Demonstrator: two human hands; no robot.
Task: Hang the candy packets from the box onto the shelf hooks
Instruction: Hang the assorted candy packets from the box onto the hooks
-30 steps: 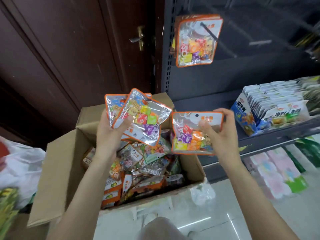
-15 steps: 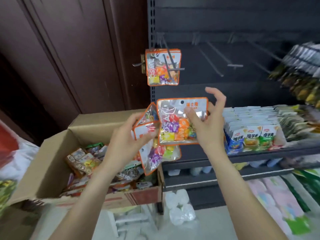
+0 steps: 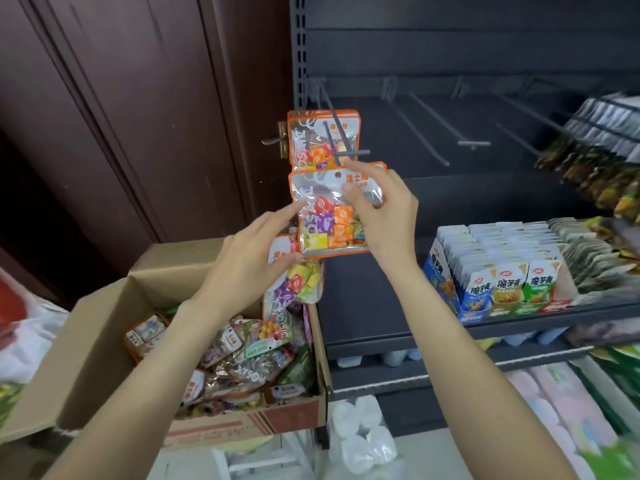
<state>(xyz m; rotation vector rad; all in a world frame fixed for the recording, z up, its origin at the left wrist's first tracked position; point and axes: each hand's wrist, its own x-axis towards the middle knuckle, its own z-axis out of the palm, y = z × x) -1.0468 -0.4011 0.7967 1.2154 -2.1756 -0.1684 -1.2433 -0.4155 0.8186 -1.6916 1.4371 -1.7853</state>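
Note:
My right hand (image 3: 381,216) pinches an orange-edged clear candy packet (image 3: 325,220) by its top, just below the tip of the leftmost shelf hook (image 3: 341,140). One matching hung packet (image 3: 311,143) is on that hook. My left hand (image 3: 249,261) holds further candy packets (image 3: 298,282) hanging below it, and its index finger touches the raised packet's left edge. The open cardboard box (image 3: 104,348) at lower left holds several more packets.
Empty hooks (image 3: 446,129) stretch to the right on the dark back panel. Hanging snack bags (image 3: 595,161) fill the far right. A shelf (image 3: 540,317) carries boxed snack packs (image 3: 498,271). A brown door (image 3: 138,116) with a handle stands left of the rack.
Both hands rose from over the box toward the leftmost hook. The right hand's packet now sits just under the hook's tip, and the left index finger has come to touch it.

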